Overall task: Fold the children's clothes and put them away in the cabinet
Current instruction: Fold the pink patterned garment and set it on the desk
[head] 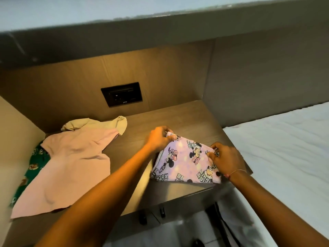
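Note:
A lilac garment printed with cartoon mice lies folded on the right part of the wooden cabinet top. My left hand pinches its far left corner. My right hand pinches its right edge, a thin bracelet on the wrist. To the left, a plain pink garment lies spread flat. A beige piece sits at its far end and a green printed garment shows from under its left side.
A black socket plate is set in the back panel. A wall panel closes the left side. A bed with a white sheet lies to the right. Dark handles show on the cabinet front below, above a pale floor.

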Motion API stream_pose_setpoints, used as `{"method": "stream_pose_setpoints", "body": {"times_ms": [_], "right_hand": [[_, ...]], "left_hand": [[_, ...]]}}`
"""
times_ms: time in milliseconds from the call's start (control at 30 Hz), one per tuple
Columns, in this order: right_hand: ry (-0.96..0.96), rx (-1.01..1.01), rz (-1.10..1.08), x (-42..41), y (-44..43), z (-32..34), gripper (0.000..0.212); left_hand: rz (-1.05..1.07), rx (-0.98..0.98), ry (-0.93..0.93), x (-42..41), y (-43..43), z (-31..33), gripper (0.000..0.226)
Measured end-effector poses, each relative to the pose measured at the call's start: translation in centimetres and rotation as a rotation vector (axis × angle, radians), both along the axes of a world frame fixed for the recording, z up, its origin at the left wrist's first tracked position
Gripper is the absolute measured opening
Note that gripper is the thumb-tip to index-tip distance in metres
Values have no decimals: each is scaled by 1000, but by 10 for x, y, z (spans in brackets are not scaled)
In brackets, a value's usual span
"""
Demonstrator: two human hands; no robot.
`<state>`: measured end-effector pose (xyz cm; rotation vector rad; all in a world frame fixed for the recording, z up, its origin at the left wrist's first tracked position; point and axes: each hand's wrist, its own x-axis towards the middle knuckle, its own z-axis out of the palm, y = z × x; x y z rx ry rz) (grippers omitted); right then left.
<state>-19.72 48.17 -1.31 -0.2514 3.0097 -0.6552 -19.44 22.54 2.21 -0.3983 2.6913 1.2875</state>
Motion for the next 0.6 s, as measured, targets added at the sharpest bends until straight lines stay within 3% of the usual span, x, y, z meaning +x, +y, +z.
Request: {"method": "stream_pose_setpoints", "body": {"times_ms": [67,167,267,367,467,600], "right_hand": [[28,6,6,1,-1,-11,43],[139,-10,191,4,6,-23,52],[64,84,441,9,16,-31,53],[40,172,497,16,24,-35,58],[88,155,505,32,22,-34,66],[130,105,557,59,6,-34,60]], "left_hand": [[-22,-270,-4,-5,8,-9,38],[-110,-604,185,23,23,-26,55],[-284,-666,122,77,41,-51,74],[-396,-753,-35,92,28,-74,75],[-606,-915,66,62,-9,-72,71],[-815,-1074,153,16,-51,-56,64]]}}
